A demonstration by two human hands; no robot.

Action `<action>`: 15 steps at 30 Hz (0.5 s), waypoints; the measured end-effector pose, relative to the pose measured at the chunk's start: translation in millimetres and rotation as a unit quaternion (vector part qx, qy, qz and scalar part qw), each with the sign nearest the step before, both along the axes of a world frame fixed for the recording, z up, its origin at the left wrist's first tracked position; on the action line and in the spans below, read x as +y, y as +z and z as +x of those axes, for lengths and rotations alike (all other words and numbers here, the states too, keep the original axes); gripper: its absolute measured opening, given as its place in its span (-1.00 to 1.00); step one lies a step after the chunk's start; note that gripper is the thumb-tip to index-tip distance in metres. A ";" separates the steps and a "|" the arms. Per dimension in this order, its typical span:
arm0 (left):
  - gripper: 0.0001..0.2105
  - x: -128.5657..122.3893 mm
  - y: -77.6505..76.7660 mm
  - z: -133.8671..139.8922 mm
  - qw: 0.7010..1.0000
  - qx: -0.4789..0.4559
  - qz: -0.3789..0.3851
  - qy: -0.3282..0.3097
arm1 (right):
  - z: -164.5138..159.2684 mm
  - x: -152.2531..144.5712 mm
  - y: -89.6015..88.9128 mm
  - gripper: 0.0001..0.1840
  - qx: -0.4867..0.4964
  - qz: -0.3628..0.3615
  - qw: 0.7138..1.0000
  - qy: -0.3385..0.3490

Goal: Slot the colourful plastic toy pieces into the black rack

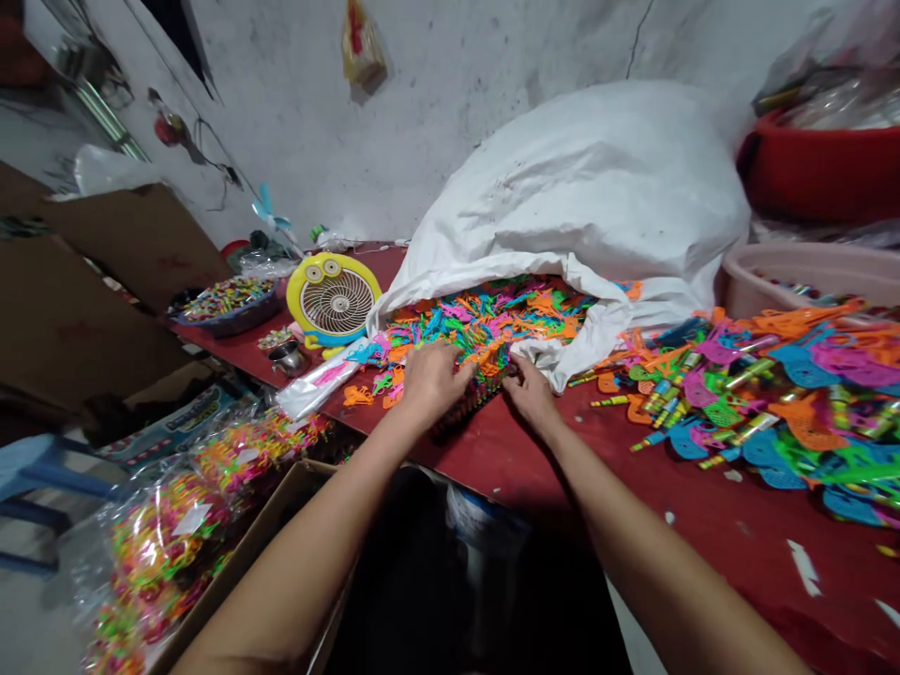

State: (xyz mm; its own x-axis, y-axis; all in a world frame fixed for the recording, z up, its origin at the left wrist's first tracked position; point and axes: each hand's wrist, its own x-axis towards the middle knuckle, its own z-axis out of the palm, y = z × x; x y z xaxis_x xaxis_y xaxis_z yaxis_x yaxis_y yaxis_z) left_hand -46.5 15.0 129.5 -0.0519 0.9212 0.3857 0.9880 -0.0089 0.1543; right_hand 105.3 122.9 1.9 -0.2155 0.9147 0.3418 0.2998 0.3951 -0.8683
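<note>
A large white sack (591,178) lies on its side on the red table, its mouth spilling thin plastic toy pieces (485,314) in orange, green, blue and pink. In front of the mouth, a dark ridged rack (460,420) with bright pieces along its top sits between my hands. My left hand (434,380) is closed at its left side, with the fingertips partly hidden. On the other side my right hand (531,394) is closed, thumb and fingers pinched at the rack's right end near the sack's cloth edge.
At the right lies a heap of toy pieces with candy-filled tubes (745,403), before a pink basin (808,277) and a red tub (822,169). A yellow fan (334,295), metal cup (287,356) and candy bowl (229,305) stand left. Bagged toys (169,534) fill a box below.
</note>
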 end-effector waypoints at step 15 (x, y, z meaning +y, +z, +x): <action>-0.79 26.6 5.3 -7.6 0.984 0.070 -0.090 -0.134 | 5.4 -7.0 1.5 -0.59 -0.135 0.099 0.986 -0.006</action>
